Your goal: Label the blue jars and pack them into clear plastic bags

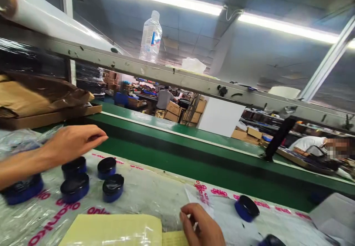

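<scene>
My left hand (73,140) hovers at the left above several round tubs with black tops and blue sides, such as this tub (113,188). Its fingers are drawn together, and nothing shows at their tips. Low in the middle, my right hand (203,226) curls with thumb and forefinger close together; whatever lies between them cannot be made out. Beside it, a yellow pad or sheet (116,231) lies at the bottom edge. Another black-and-blue tub (246,208) stands to the right of my right hand, with one more partly cut off below.
Pink-printed plastic covers the work surface (149,190). Behind runs a green conveyor belt (166,153). Above it, a metal beam (127,65) carries a plastic bottle (151,37). Brown paper in a carton (41,102) sits left. A person (307,144) is at the far right, another (165,98) further back.
</scene>
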{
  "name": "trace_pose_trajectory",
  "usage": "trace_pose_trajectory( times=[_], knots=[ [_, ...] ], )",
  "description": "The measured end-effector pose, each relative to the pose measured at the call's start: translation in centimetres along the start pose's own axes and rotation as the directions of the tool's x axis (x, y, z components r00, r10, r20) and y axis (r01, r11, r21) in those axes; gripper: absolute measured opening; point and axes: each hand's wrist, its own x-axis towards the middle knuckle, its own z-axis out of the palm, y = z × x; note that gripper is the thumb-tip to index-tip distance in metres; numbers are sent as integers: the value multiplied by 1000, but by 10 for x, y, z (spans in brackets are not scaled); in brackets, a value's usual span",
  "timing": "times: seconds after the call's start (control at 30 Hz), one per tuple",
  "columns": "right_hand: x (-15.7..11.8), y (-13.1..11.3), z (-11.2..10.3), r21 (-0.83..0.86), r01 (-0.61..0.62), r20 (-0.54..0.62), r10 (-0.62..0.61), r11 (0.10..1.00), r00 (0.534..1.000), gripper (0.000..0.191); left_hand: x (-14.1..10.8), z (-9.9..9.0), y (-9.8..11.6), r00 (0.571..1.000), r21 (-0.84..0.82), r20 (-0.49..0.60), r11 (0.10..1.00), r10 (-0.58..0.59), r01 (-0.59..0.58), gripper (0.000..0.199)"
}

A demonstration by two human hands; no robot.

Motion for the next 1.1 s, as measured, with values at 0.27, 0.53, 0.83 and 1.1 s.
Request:
trace_pose_trajectory(
  times=[0.27,0.53,0.83,1.1],
  knots=[
    [7,60,-74,-308,-324,81,364,895,928,45,-28,32,121,923,-391,175,885,342,-254,21],
    [7,75,-43,-334,-276,132,334,901,933,48,-28,46,196,858,-576,124,740,498,-346,11],
    [7,71,-44,-326,-245,44,273,913,961,27,-13,88,247,876,-630,306,769,373,-107,12],
    [5,49,-40,-74,-142,80,148,987,986,24,-9,119,261,831,-661,361,744,423,-92,60]
  ],
)
